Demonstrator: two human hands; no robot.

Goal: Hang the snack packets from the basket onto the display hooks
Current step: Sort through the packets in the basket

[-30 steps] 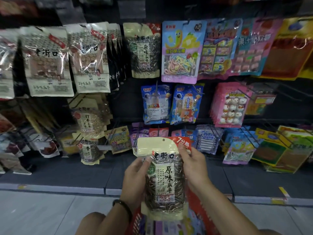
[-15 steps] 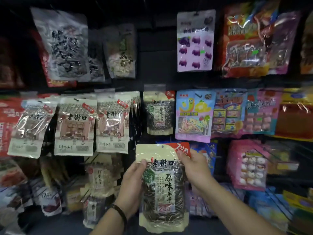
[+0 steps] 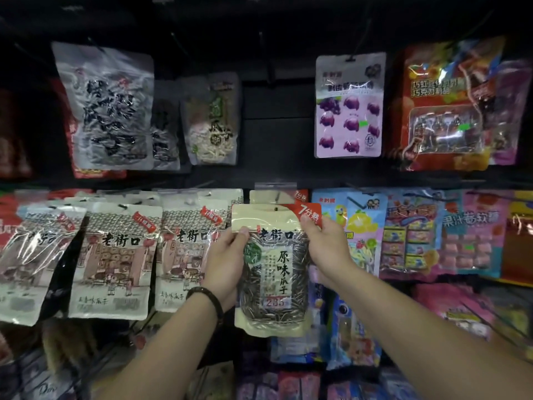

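Observation:
I hold a cream sunflower-seed packet (image 3: 274,272) with a red corner tag upright in front of the display wall. My left hand (image 3: 226,262) grips its left edge, thumb on the front. My right hand (image 3: 324,246) pinches its upper right corner by the red tag. The packet's hang hole sits just below a hook (image 3: 274,194) that carries a matching seed packet (image 3: 271,196) right behind it. The basket is out of view.
Cream packets with a shop drawing (image 3: 115,261) hang in rows to the left. Colourful candy packets (image 3: 363,226) hang to the right. A purple gummy packet (image 3: 349,105) and a red packet (image 3: 444,111) hang above, with bare hooks (image 3: 265,59) between.
Both hands have raised the seed packet from low by the basket up to the middle row, in front of the matching packet. The view tilted upward with it.

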